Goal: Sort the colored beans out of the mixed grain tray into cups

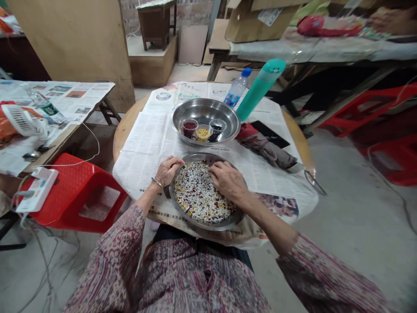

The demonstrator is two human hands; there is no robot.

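A round metal tray lies in front of me, spread with mixed beans and white grains in white, yellow, dark red and black. My left hand is closed at the tray's upper left rim, fingertips against the edge. Over the right part of the mix, my right hand bends down with its fingers pinched among the grains; whatever they hold is hidden. Just beyond stands a metal basin with three clear cups: one of red beans, one of yellow beans and one of black beans.
Newspaper covers the round table. Behind the tray stand a plastic bottle and a green bottle. A folded umbrella and a dark phone lie right. At left are a red stool and a power strip.
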